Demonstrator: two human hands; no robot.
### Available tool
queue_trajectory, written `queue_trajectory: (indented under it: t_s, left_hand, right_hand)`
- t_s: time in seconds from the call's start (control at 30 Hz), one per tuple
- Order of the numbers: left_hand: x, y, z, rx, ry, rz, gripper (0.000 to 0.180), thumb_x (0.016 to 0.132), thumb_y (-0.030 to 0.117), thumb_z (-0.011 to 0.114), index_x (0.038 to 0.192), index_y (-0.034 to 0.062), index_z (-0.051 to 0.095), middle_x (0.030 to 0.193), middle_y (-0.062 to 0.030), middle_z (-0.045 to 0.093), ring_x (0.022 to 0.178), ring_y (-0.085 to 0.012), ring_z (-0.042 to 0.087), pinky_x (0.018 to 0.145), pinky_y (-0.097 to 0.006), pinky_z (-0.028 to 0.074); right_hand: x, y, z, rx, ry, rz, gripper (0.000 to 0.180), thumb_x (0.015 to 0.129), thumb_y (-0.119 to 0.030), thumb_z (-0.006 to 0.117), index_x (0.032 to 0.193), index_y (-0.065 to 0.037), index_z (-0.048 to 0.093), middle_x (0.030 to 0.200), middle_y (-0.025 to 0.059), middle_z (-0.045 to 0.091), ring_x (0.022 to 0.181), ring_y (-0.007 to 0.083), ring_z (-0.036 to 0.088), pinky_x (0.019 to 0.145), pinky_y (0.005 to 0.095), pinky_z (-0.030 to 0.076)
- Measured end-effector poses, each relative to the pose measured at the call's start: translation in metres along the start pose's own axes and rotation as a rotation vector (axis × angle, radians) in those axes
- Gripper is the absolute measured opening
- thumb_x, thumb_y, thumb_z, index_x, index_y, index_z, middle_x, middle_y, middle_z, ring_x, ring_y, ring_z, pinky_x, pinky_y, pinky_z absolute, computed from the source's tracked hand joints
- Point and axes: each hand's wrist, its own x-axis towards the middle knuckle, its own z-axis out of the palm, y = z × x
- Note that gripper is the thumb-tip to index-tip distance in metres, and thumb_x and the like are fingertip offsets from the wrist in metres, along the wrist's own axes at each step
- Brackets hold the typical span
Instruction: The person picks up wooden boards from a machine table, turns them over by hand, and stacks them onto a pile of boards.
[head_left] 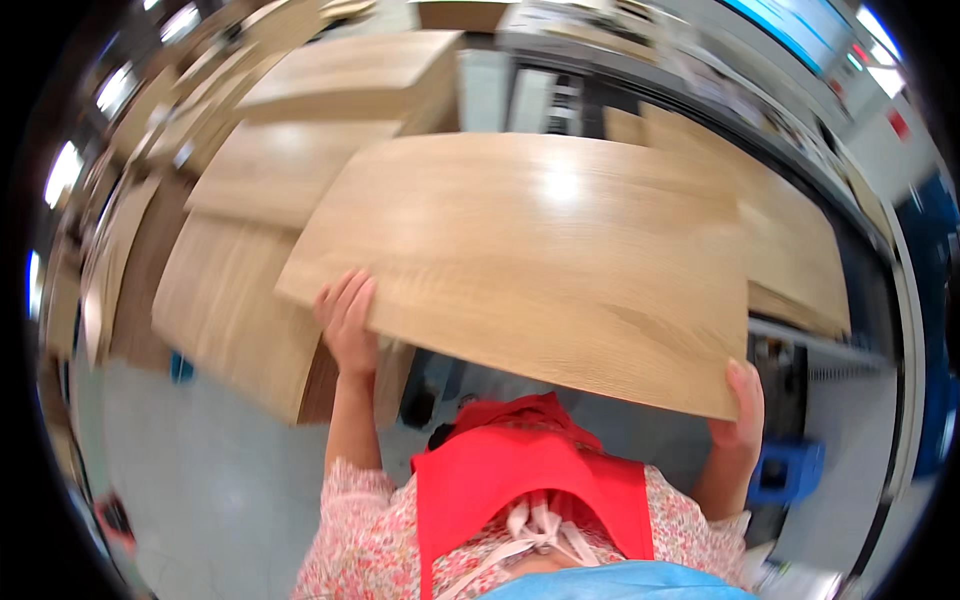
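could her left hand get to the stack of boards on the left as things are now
Probably not yet. The left hand grips the near edge of the large wooden board, which the right hand holds too. The stack of boards lies just beyond, unblocked, but the hand is occupied.

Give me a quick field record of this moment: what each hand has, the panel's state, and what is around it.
left hand: grips the near left edge of the panel, fingers on top
right hand: grips the panel's near right corner
panel: large light wood-grain board, held up in front of the person, glossy glare on top
stacks: more like boards piled to the left and behind
floor: pale, below the panel
stool: blue, low on the right
clothing: red apron over a floral top
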Motion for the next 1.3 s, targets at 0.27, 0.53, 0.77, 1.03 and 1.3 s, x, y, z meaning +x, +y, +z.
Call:
queue_trajectory:
  t_s: [0.27,0.53,0.77,1.03,1.3]
  left_hand:
    - [0.078,0.042,-0.010,-0.037,0.126,0.293,0.011,0.085,0.006,0.057,0.095,0.0066,0.060,0.097,-0.0088,0.066,0.090,-0.0259,0.063,0.081,-0.040,0.043]
    - [0.233,0.125,-0.023,0.099,0.392,0.615,0.043,0.071,0.051,0.069,0.081,0.0096,0.060,0.077,-0.0040,0.062,0.067,-0.0229,0.058,0.062,-0.035,0.044]
    - [0.368,0.235,0.031,0.142,0.196,0.389,0.042,0.080,0.057,0.058,0.081,0.0147,0.060,0.072,-0.0024,0.063,0.067,-0.0250,0.059,0.057,-0.035,0.043]
    - [0.462,0.288,0.123,0.235,0.027,0.356,0.056,0.088,0.067,0.036,0.091,0.0179,0.062,0.087,-0.0070,0.066,0.084,-0.0303,0.063,0.066,-0.042,0.048]
    - [0.484,0.307,0.188,0.063,0.242,0.490,0.045,0.091,0.053,0.044,0.090,0.0136,0.067,0.092,-0.0071,0.063,0.090,-0.0284,0.059,0.078,-0.042,0.045]
  right_hand:
    - [0.020,-0.053,-0.045,0.808,0.069,0.529,0.051,0.094,-0.039,0.037,0.115,0.004,0.054,0.093,0.0161,0.065,0.070,0.0255,0.063,0.063,0.0356,0.052]
    - [0.023,-0.015,-0.117,0.965,0.135,0.068,0.054,0.100,-0.043,0.027,0.105,-0.004,0.063,0.081,0.0208,0.066,0.062,0.0247,0.064,0.057,0.0299,0.051]
    - [-0.025,0.046,-0.145,0.688,0.173,0.208,0.025,0.097,-0.023,0.048,0.112,-0.008,0.061,0.086,0.0156,0.068,0.068,0.0193,0.066,0.060,0.0263,0.050]
    - [-0.097,0.119,-0.161,0.624,0.536,0.591,0.026,0.095,-0.027,0.051,0.111,-0.007,0.057,0.086,0.0083,0.068,0.071,0.0128,0.063,0.065,0.0264,0.049]
    - [-0.164,0.189,-0.120,0.564,0.750,0.872,0.027,0.095,-0.029,0.050,0.109,-0.005,0.053,0.085,0.0079,0.067,0.069,0.0123,0.063,0.063,0.0249,0.049]
